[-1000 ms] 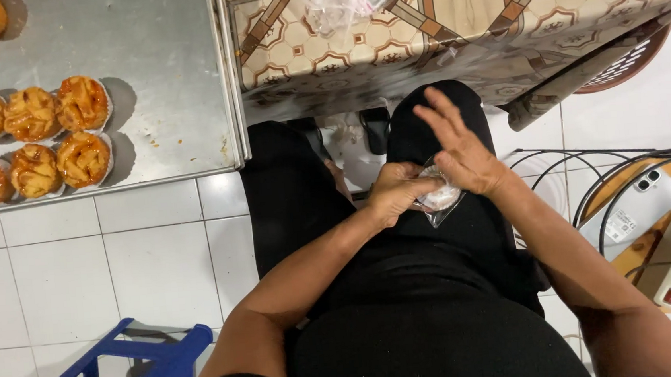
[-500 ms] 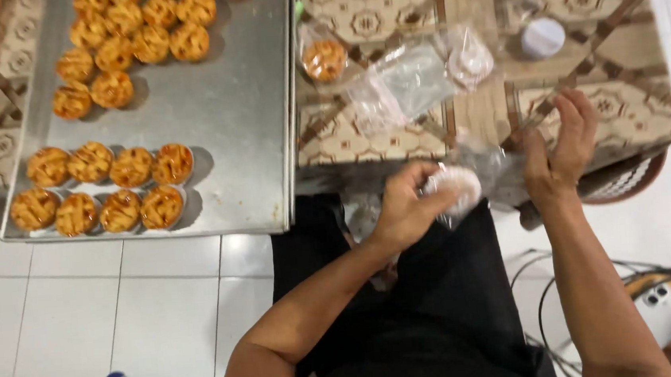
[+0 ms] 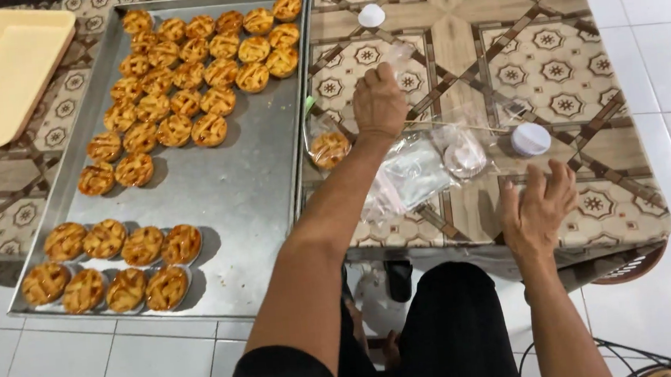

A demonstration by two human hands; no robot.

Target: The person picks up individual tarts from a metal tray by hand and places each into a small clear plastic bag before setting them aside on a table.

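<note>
Both hands: left grip [image 3: 379, 101] closed on clear bag [image 3: 400, 54]; right [image 3: 539, 208] spread.

cream tray [image 3: 3, 75] cut off, left hand [image 3: 379, 101] grip contents unclear

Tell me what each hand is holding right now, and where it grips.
Left hand pinches the top edge of a clear plastic bag. Right hand is open, holding nothing.
</note>
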